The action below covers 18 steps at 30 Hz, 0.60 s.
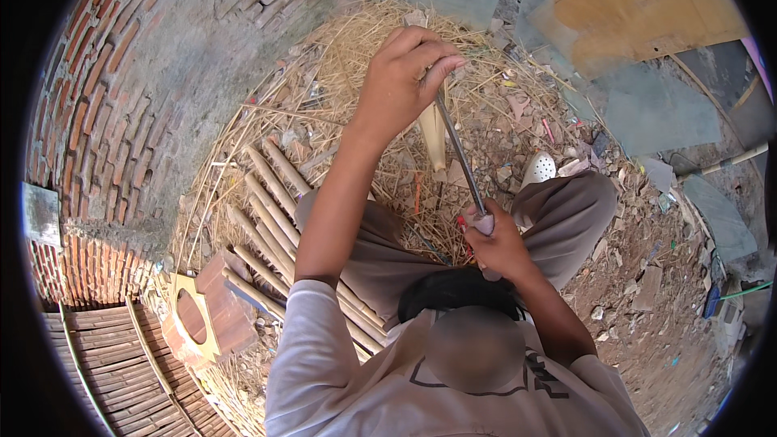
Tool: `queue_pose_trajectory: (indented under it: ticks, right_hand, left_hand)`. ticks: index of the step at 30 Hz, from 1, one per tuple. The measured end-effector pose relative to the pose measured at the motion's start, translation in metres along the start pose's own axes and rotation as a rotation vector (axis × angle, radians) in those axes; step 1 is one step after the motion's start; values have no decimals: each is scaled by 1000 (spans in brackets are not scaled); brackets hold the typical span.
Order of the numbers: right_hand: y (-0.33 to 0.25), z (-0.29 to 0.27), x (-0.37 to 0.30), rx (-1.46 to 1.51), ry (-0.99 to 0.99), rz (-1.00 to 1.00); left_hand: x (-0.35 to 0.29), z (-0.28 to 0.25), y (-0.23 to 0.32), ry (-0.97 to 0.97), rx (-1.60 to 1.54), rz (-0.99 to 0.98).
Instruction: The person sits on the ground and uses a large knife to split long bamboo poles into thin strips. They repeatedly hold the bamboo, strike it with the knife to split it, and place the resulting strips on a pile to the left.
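Two bare hands are busy here, both clamped around stuff over a big messy heap of dry straw. The left hand is stretched far out, fingers curled tight around the top of a pale, flat bamboo strip that stands roughly upright on the straw. The right hand sits much nearer, just above the person's knee, fist closed on the handle of a long thin metal blade; the blade runs slanted up from that fist to the left hand and lies right along the bamboo strip, looks like it's touching it near the top. To the left, near the person's leg, a row of round tan bamboo poles lies side by side, smooth and tube-shaped. Nearer left there's a reddish brick-coloured block with a yellowish frame and round hole. A rough curved red brick wall wraps the left side, and weathered wooden boards lie far right on rubbly dirt.
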State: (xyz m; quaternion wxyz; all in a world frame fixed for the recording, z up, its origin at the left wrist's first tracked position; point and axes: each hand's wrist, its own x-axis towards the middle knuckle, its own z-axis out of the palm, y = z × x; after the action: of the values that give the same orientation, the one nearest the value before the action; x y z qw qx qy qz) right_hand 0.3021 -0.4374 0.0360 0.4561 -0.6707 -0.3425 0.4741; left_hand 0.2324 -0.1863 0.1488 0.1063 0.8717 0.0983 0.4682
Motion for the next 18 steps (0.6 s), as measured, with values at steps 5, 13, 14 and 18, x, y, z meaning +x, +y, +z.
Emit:
queue_pose_trajectory:
  ticks: [5,13,14,18]
  right_hand:
    - [-30,-23,-10,514,-317,272]
    - [-27,-32,-9,312,-190,202]
    - [-20,-27,-6,139,-99,101]
    - [47,0,25,-207,78,-37]
  left_hand:
    - [0,3,5,21,101,-14]
    - [9,-3,0,-124,2,-6]
    - [8,-1,1,-108,-16,-26]
    - [7,9,9,3,36,-126]
